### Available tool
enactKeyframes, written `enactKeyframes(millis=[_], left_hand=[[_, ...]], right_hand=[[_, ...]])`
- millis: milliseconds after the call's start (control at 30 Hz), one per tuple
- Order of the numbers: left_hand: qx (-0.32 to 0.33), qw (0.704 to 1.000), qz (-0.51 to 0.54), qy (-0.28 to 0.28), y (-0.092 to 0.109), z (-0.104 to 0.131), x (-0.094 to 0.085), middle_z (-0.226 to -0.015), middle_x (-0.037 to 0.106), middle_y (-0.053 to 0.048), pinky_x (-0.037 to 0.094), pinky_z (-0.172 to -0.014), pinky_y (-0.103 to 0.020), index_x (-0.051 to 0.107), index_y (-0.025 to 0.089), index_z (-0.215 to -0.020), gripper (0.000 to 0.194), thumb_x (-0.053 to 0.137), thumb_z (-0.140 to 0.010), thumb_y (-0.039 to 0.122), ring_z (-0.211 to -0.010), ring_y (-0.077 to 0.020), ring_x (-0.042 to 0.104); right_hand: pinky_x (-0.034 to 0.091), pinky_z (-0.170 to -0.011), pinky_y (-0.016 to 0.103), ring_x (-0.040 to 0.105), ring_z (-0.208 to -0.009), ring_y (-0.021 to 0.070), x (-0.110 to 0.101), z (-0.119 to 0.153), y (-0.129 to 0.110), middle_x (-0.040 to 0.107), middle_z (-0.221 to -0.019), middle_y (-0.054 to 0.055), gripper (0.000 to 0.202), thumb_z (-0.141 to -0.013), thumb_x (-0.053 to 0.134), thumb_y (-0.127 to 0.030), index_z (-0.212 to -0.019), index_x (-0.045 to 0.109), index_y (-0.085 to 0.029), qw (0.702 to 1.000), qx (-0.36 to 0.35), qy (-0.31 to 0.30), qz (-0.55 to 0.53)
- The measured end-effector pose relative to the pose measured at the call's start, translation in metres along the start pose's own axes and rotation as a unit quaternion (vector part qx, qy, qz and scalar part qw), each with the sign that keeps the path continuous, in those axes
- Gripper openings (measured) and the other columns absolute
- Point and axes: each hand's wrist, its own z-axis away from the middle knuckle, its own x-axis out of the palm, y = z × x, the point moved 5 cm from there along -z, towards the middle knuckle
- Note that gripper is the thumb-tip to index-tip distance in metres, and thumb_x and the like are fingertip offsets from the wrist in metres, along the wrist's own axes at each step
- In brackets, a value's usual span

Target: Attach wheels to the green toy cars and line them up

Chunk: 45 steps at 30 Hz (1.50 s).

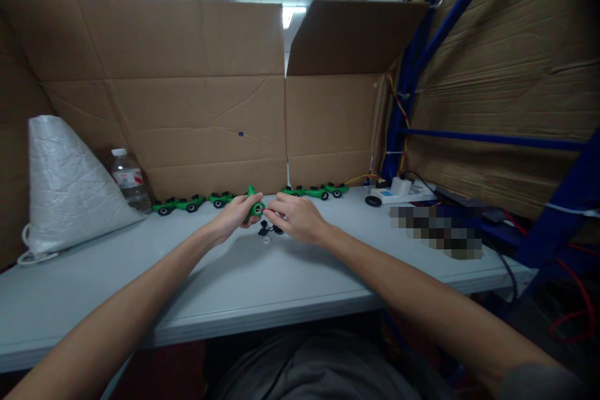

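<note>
My left hand (pixel 237 214) is wrapped round a green toy car body (pixel 255 207) above the middle of the white table (pixel 210 287). Just to the right, my right hand (pixel 297 217) has its fingers pinched at the side of the green body; whatever is between the fingertips is too small to make out. Small black parts (pixel 268 229) lie on the table below the hands, with a small pale ring (pixel 267 240) in front of them.
Green toy cars (pixel 179 205) stand in a row along the cardboard wall (pixel 197 125), more (pixel 323 192) to the right. At the left are a silvery bag (pixel 75 194) and a bottle (pixel 129 181). A power strip (pixel 403 190) lies at the right, near a blue frame (pixel 398 112).
</note>
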Motion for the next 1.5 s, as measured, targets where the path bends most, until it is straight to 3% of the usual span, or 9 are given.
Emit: enactKeyframes(millis=[267, 467, 633, 733, 833, 967, 1233, 1333, 1500], left_hand=[[-0.014, 0.999, -0.011, -0.032, 0.001, 0.004, 0.004, -0.057, 0.035, 0.007, 0.011, -0.047, -0.026, 0.048, 0.021, -0.072, 0.045, 0.066, -0.087, 0.059, -0.045, -0.0077, 0.027], [0.004, 0.998, -0.004, -0.060, 0.003, 0.005, 0.005, -0.058, 0.034, 0.007, 0.013, -0.047, -0.025, 0.049, 0.020, -0.073, 0.042, 0.063, -0.088, 0.057, -0.045, -0.0074, 0.026], [0.019, 0.997, -0.064, 0.034, 0.003, 0.000, -0.003, -0.055, 0.044, 0.004, 0.021, -0.047, -0.024, 0.050, 0.020, -0.072, 0.050, 0.062, -0.086, 0.066, -0.047, -0.0098, 0.034], [0.051, 0.986, -0.107, 0.117, 0.005, -0.004, -0.013, -0.057, 0.050, 0.002, 0.032, -0.051, -0.026, 0.051, 0.020, -0.070, 0.054, 0.067, -0.080, 0.071, -0.052, -0.0124, 0.043], [0.090, 0.972, -0.142, 0.163, 0.007, -0.005, -0.022, -0.060, 0.055, 0.002, 0.040, -0.059, -0.027, 0.055, 0.021, -0.072, 0.051, 0.077, -0.074, 0.067, -0.060, -0.0160, 0.051], [0.117, 0.960, -0.169, 0.189, 0.007, -0.006, -0.030, -0.066, 0.063, 0.001, 0.046, -0.070, -0.031, 0.061, 0.020, -0.082, 0.045, 0.082, -0.071, 0.058, -0.070, -0.0201, 0.058], [0.164, 0.951, -0.195, 0.173, 0.006, -0.011, -0.030, -0.109, 0.075, -0.008, 0.050, -0.094, -0.039, 0.065, 0.018, -0.110, 0.046, 0.075, -0.077, 0.048, -0.101, -0.0278, 0.067], [0.171, 0.948, -0.205, 0.172, 0.004, -0.012, -0.033, -0.121, 0.073, -0.010, 0.049, -0.099, -0.040, 0.062, 0.018, -0.119, 0.051, 0.073, -0.079, 0.048, -0.110, -0.0285, 0.067], [0.145, 0.939, -0.253, 0.185, -0.005, -0.016, -0.041, -0.116, 0.073, -0.009, 0.049, -0.095, -0.039, 0.060, 0.018, -0.119, 0.053, 0.072, -0.080, 0.053, -0.105, -0.0275, 0.066]], right_hand=[[0.031, -0.064, 0.028, 0.055, -0.078, 0.0169, 0.002, 0.001, 0.003, 0.062, -0.093, 0.005, 0.036, -0.108, 0.049, -0.046, -0.092, 0.072, -0.023, 0.999, -0.018, -0.013, 0.035], [0.030, -0.064, 0.027, 0.054, -0.077, 0.0145, -0.001, 0.001, -0.004, 0.061, -0.092, 0.003, 0.040, -0.109, 0.048, -0.046, -0.089, 0.072, -0.021, 0.998, -0.060, -0.006, 0.034], [0.030, -0.066, 0.027, 0.055, -0.078, 0.0144, 0.000, -0.002, -0.001, 0.063, -0.095, 0.004, 0.038, -0.110, 0.047, -0.045, -0.093, 0.071, -0.020, 0.997, -0.008, -0.036, 0.071], [0.031, -0.066, 0.028, 0.058, -0.082, 0.0164, 0.003, -0.002, 0.008, 0.065, -0.100, 0.006, 0.036, -0.111, 0.044, -0.041, -0.099, 0.070, -0.020, 0.992, 0.034, -0.078, 0.097], [0.033, -0.068, 0.029, 0.060, -0.085, 0.0185, 0.010, 0.002, 0.017, 0.066, -0.108, 0.010, 0.032, -0.111, 0.044, -0.034, -0.105, 0.070, -0.018, 0.983, 0.049, -0.132, 0.118], [0.036, -0.071, 0.030, 0.062, -0.090, 0.0213, 0.023, 0.008, 0.024, 0.067, -0.107, 0.012, 0.029, -0.110, 0.047, -0.031, -0.104, 0.072, -0.017, 0.972, 0.039, -0.196, 0.121], [0.040, -0.081, 0.029, 0.063, -0.098, 0.0209, 0.037, 0.010, 0.036, 0.068, -0.107, 0.010, 0.029, -0.110, 0.047, -0.036, -0.105, 0.070, -0.018, 0.976, 0.040, -0.201, 0.079], [0.040, -0.083, 0.029, 0.062, -0.099, 0.0211, 0.035, 0.010, 0.036, 0.067, -0.108, 0.010, 0.028, -0.110, 0.048, -0.036, -0.107, 0.070, -0.018, 0.979, 0.036, -0.191, 0.063], [0.040, -0.088, 0.032, 0.059, -0.101, 0.0225, 0.018, 0.005, 0.030, 0.067, -0.108, 0.011, 0.026, -0.109, 0.050, -0.035, -0.108, 0.069, -0.018, 0.986, 0.011, -0.146, 0.081]])
